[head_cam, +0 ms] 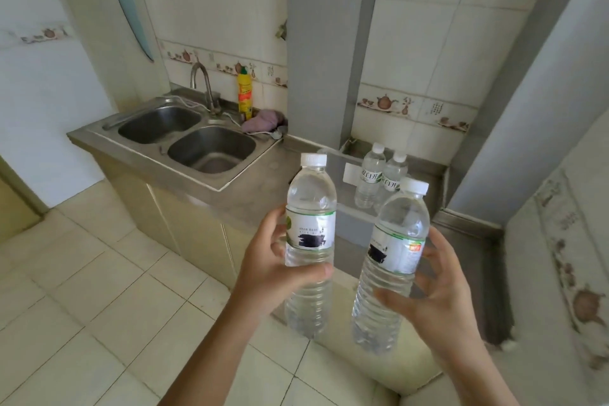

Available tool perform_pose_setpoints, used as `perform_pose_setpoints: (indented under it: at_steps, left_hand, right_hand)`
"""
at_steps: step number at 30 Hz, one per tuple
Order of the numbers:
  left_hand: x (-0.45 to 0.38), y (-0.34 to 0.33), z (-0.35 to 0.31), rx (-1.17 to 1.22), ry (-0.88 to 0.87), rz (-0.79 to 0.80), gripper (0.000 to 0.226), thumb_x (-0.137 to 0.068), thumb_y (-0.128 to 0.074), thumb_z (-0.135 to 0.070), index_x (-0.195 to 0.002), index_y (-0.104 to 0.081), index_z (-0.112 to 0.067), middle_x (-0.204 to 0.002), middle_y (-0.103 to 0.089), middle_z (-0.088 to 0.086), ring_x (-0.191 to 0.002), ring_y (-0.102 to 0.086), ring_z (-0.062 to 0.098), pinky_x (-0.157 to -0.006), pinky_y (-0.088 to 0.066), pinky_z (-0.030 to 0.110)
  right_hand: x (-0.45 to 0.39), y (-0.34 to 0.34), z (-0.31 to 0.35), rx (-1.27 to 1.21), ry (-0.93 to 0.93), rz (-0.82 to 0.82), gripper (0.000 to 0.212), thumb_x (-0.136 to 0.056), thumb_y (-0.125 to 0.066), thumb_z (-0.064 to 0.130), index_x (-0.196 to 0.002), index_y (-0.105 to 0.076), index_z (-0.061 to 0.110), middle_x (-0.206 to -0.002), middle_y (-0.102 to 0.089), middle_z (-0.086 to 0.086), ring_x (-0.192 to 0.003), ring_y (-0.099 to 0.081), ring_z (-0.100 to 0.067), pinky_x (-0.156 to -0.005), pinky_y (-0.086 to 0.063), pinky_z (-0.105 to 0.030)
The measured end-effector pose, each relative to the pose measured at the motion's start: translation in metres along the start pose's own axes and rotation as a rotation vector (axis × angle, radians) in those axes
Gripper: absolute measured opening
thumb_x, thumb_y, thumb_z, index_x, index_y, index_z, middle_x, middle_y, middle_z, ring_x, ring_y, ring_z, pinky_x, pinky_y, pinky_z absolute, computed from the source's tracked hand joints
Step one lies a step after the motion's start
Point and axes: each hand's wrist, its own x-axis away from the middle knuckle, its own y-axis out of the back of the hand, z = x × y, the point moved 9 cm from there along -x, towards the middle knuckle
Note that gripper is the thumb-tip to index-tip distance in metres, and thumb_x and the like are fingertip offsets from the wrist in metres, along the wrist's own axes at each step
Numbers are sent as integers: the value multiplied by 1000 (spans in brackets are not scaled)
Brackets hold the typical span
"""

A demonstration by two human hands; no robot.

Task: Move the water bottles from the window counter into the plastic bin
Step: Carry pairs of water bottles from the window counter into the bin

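My left hand is shut around the middle of a clear water bottle with a white cap, held upright above the floor. My right hand grips a second, matching water bottle, tilted slightly left. Both are in front of the steel counter. Behind them on the counter stands a clear plastic bin with a white label on its wall. Two more water bottles stand upright, seemingly inside it.
A steel double sink with a faucet fills the counter's left part. A yellow squeeze bottle and a purple cloth sit behind it. A grey pillar rises behind the bin. Tiled floor lies below.
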Motion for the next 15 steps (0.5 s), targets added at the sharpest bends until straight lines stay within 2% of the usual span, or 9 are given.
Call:
perform_pose_setpoints:
  at_steps: [2,3,5,8,10,12,13,15]
  left_hand:
    - [-32,-9,-1,22,-24,48,88,-55,-93,-4,-120,-54,-49,-107,-71,-21,-96,-68,-1,-73,-54,17]
    - [-47,-14,0,35,-31,74,88,-57,-92,-3,-120,-53,-50,-108,-70,-23,-98,-67,-2,-74,-53,16]
    - [-79,-29,2,47,-43,117,89,-57,-93,-7,-122,-52,-52,-114,-69,-19,-106,-65,2,-85,-53,26]
    - [-127,-55,1,40,-73,155,88,-53,-92,-19,-116,-50,-63,-121,-64,-23,-114,-62,6,-99,-50,41]
    - [-163,-76,3,36,-69,190,90,-53,-91,-18,-112,-48,-69,-120,-63,-26,-112,-61,3,-100,-50,44]
    - [-198,-94,11,44,-50,210,93,-51,-92,-16,-117,-48,-64,-123,-65,-18,-114,-62,11,-100,-50,50]
    - [-214,-102,16,45,-37,212,92,-50,-92,-17,-118,-49,-61,-124,-65,-14,-114,-62,14,-99,-51,50]
    - [-244,-114,24,36,-26,209,91,-50,-93,-14,-116,-49,-59,-123,-65,-13,-110,-64,13,-94,-55,42]
  right_hand:
    - [-22,0,-2,1,-6,-42,100,-48,-88,-9,-127,-48,38,-114,-65,10,-105,-65,-11,-89,-55,-46]
    - [-33,0,-3,3,-11,-61,101,-48,-88,-9,-128,-47,37,-116,-65,9,-105,-65,-10,-87,-55,-47]
    - [-57,3,-10,-1,-22,-104,102,-48,-88,-10,-129,-47,36,-119,-63,6,-104,-65,-8,-84,-57,-47]
    - [-96,10,-19,20,-7,-154,103,-49,-87,-11,-132,-45,34,-121,-62,9,-104,-63,-2,-86,-55,-34]
    - [-128,11,-29,34,-4,-143,102,-51,-86,-12,-131,-44,36,-121,-61,11,-102,-63,2,-78,-56,-23]
    - [-162,14,-42,33,-9,-138,101,-52,-84,-14,-130,-44,35,-121,-60,10,-101,-63,2,-73,-57,-17]
    - [-178,15,-47,38,-10,-143,101,-51,-85,-14,-130,-45,34,-122,-60,10,-102,-63,2,-77,-57,-19]
    - [-205,19,-57,59,-4,-156,101,-50,-86,-12,-131,-44,31,-123,-59,12,-106,-61,0,-88,-55,-27]
